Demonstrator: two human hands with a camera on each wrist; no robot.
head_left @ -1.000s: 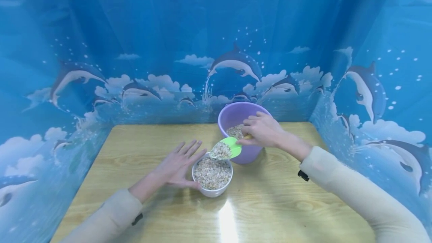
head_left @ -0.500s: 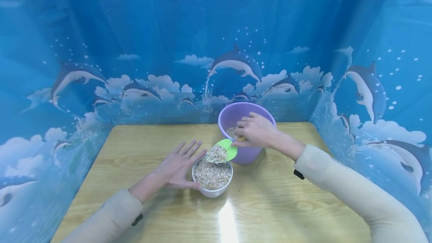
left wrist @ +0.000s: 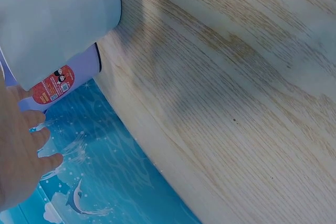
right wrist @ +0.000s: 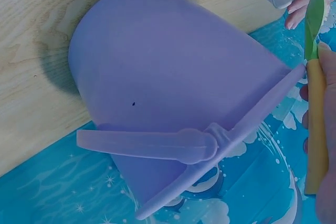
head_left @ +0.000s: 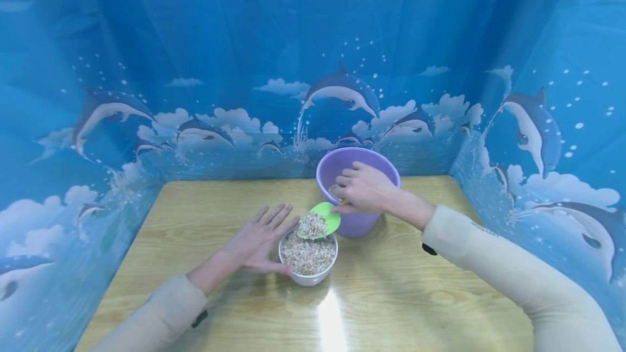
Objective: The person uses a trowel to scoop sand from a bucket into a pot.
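My right hand [head_left: 365,189] grips the yellow handle [right wrist: 316,129] of a small green shovel [head_left: 326,217]. Pale gravel [head_left: 313,225] lies heaped on its blade, which hovers over the back rim of a white bowl [head_left: 307,280]. That bowl is filled nearly to its rim with the same gravel. Against the bowl's left side rests my left hand [head_left: 259,240], fingers straight and spread, thumb along the near side. Behind, under my right hand, stands a purple bucket [head_left: 354,227] with some gravel inside; my hand hides part of its opening.
The bucket's purple carry handle [right wrist: 147,145] hangs down its side. In the left wrist view a red label [left wrist: 53,85] shows on the bucket. A blue dolphin-printed curtain [head_left: 235,69] encloses the back and sides of the wooden table [head_left: 195,216].
The right hand has moved slightly left with the loaded shovel, bringing the blade further over the bowl. The left hand and bowl have stayed put.
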